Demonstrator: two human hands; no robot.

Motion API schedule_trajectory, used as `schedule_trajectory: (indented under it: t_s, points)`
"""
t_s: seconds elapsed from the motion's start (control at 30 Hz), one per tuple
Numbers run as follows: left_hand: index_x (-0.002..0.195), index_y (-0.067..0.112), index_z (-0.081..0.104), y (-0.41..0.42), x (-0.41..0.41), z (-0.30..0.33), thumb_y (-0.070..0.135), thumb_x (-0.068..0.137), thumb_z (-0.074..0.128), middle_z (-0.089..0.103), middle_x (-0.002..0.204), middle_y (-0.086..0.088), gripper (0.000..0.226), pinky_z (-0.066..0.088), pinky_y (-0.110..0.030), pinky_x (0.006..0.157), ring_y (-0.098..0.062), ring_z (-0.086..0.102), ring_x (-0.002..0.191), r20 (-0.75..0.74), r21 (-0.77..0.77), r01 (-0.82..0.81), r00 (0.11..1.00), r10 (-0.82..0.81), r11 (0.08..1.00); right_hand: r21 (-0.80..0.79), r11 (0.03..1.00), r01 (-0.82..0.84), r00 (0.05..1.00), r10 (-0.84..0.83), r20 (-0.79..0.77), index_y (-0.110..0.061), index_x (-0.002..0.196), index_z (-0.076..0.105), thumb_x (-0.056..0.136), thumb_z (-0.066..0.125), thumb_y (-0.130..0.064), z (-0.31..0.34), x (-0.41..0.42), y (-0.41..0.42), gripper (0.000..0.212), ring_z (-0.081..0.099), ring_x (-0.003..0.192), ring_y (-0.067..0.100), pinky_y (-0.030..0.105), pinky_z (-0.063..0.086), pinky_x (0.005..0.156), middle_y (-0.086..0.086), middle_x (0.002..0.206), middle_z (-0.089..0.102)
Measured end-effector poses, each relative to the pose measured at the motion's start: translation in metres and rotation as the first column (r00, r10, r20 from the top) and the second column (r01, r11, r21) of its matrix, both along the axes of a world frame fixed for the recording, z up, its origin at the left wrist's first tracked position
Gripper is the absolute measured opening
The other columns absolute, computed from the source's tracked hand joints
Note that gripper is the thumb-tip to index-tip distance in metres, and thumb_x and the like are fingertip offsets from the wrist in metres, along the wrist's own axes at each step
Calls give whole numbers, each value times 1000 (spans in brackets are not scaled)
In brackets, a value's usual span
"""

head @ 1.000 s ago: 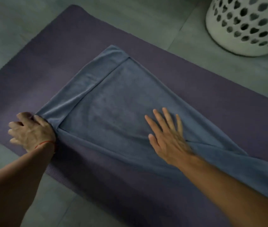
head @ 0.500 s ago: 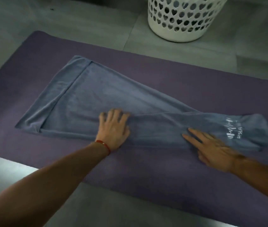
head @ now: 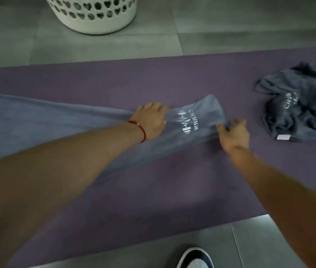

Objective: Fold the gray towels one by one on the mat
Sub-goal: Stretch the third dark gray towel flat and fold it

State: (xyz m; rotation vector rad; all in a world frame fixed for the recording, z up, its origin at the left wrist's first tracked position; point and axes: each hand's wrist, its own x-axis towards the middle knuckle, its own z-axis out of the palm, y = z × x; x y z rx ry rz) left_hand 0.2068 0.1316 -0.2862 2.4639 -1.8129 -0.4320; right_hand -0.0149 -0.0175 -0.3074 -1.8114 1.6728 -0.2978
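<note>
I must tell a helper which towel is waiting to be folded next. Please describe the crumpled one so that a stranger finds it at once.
Start at the long purple mat on the gray floor and follow it to its right end. There lies the crumpled gray towel, touched by neither hand. Unlike the stretched towel beside it, it is bunched in a heap, with a small white tag at its near edge.

Mat (head: 172, 180) across floor (head: 105, 45). Towel (head: 56, 128) lengthwise on mat, left to centre. Left hand (head: 150, 120) on towel; right hand (head: 234, 132) at its right end. Second towel (head: 304, 109) bunched far right on mat. Basket (head: 93, 16) behind mat; shoe (head: 194, 258) before it.
</note>
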Motion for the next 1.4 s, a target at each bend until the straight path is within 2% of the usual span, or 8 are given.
schedule_trajectory:
  t_s: [0.17, 0.47, 0.73, 0.87, 1.03, 1.17, 1.3, 1.4]
  points:
    - [148, 10, 33, -50, -1, -19, 48, 97, 54, 49, 144, -16, 67, 41, -52, 105, -37, 43, 132, -136, 164, -72, 986, 95, 984, 80, 988, 130, 973, -142, 180, -15, 74, 63, 87, 74, -36, -18, 10, -2, 28, 65, 86, 22, 32, 50, 82, 3, 84, 69]
    - [94, 22, 41, -23, -18, -5, 42, 87, 63, 50, 94, 4, 30, 37, -35, 73, -23, 50, 85, -238, -163, 215, 939, -250, 963, -105, 983, 152, 975, -132, 179, -14, 74, 66, 79, 59, -38, 26, -71, 27, 25, 70, 77, 25, 39, 56, 81, 4, 72, 73]
    - [103, 15, 62, -16, -31, -22, 48, 95, 33, 58, 112, -6, 44, 45, -44, 97, -29, 57, 107, -318, -66, 88, 942, -105, 994, 179, 969, -167, 965, 198, -172, -13, 89, 71, 93, 60, -39, 31, -123, 55, 29, 59, 87, 29, 28, 34, 74, 7, 83, 65]
    - [138, 14, 44, -38, -44, -12, 41, 100, 51, 54, 135, -14, 48, 43, -45, 100, -35, 49, 124, -220, 91, 77, 974, -56, 993, 170, 972, -162, 977, 181, -108, -18, 119, 67, 92, 67, -46, 16, -93, 47, 39, 63, 112, 21, 24, 40, 89, 0, 114, 70]
    - [123, 18, 49, -54, -55, -16, 51, 86, 67, 57, 126, -9, 53, 39, -47, 97, -33, 50, 120, -64, 286, 189, 982, -178, 939, 225, 974, -26, 997, 40, -59, -21, 102, 75, 86, 75, -38, 3, -73, 33, 22, 68, 106, 21, 21, 47, 83, 0, 105, 75]
    - [80, 19, 47, -67, -54, -4, 19, 83, 67, 53, 89, -4, 20, 35, -30, 69, -29, 54, 90, -311, 126, 221, 935, -173, 967, 107, 977, -182, 974, 164, 158, -28, 89, 57, 95, 64, -36, 3, -70, 30, 12, 59, 75, 11, 29, 49, 75, -10, 81, 64]
    - [86, 17, 44, -101, -23, 34, 13, 89, 59, 50, 86, -4, 16, 27, -29, 65, -22, 46, 82, -399, -70, 84, 911, -105, 994, -199, 972, -124, 949, 175, 264, -26, 102, 46, 101, 56, -34, 22, -64, 4, 12, 47, 61, 14, 36, 45, 75, -6, 71, 54]
    - [94, 18, 47, -131, 5, 54, 8, 82, 61, 51, 86, -1, 22, 32, -29, 59, -19, 45, 82, -376, -182, -50, 926, -23, 982, -118, 993, -26, 900, 75, 429, -25, 106, 54, 99, 59, -36, 43, -51, -18, 15, 55, 66, 8, 33, 49, 75, -4, 77, 62]
